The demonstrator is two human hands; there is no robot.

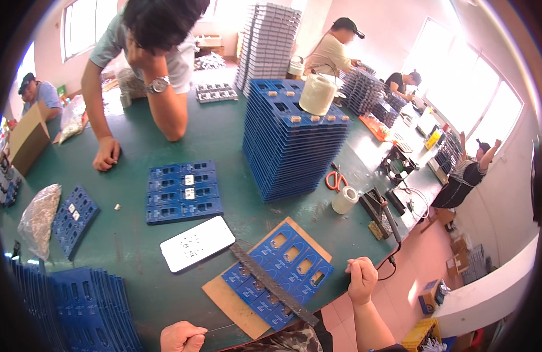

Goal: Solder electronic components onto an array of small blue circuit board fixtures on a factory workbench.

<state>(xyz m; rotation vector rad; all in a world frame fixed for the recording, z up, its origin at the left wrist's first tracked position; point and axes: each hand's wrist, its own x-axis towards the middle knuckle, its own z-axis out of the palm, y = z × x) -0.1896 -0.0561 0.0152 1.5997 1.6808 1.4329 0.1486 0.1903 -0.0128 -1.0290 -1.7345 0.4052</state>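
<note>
My left hand [183,337] is closed at the lower edge, and a thin wire [223,327] sticks out of its fingers to the right. Over the table's right edge my right hand [363,280] is closed in a fist; whatever it may hold is hidden. Between my hands a blue circuit board panel [311,271] with rectangular cutouts lies tilted on a brown backing board [224,293]. A dark flat bar [274,286] rests diagonally across the panel, touched by neither hand. Just left of it lies a white-screened phone [197,243].
A tall stack of blue panels [291,146] carries a white roll [318,94]. Orange-handled scissors [336,178], a smaller roll [345,200] and a soldering iron [388,217] are at right. More panels [184,190] stand left. Across the table a person [147,70] leans on it.
</note>
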